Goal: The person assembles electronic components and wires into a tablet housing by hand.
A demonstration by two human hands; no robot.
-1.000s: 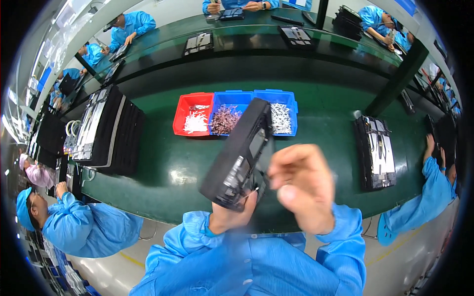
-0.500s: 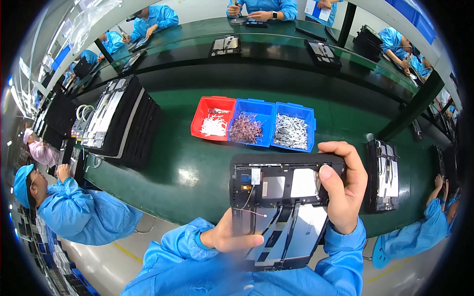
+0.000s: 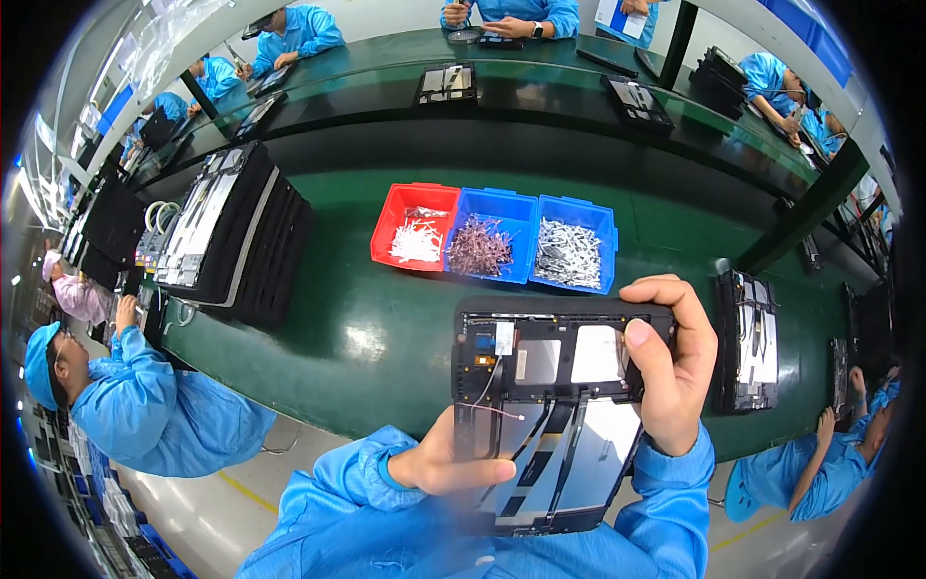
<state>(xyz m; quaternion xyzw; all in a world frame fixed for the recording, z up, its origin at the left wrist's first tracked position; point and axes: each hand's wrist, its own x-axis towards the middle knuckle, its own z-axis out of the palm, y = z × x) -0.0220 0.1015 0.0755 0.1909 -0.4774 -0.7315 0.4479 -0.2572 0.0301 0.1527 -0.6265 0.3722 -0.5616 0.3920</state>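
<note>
I hold an opened tablet, back side up, in a black foam-like frame above the near edge of the bench. Black cables, silver panels and a thin loose wire with a small pale end show inside it. My left hand grips its left side, thumb lying across the lower part; the other fingers are hidden beneath. At the upper right corner my right hand is closed round the frame, its thumb pressing on the top face and its fingers bent over the far edge.
Beyond the tablet stand a red bin of white strips, a blue bin of brownish-red pieces and another blue bin of silvery pieces. Tablet stacks rise at left and right. Co-workers in blue sit all round.
Both hands keep the same grip, and the tablet has barely shifted. At the right edge, a co-worker's arms and a dark device have moved.
</note>
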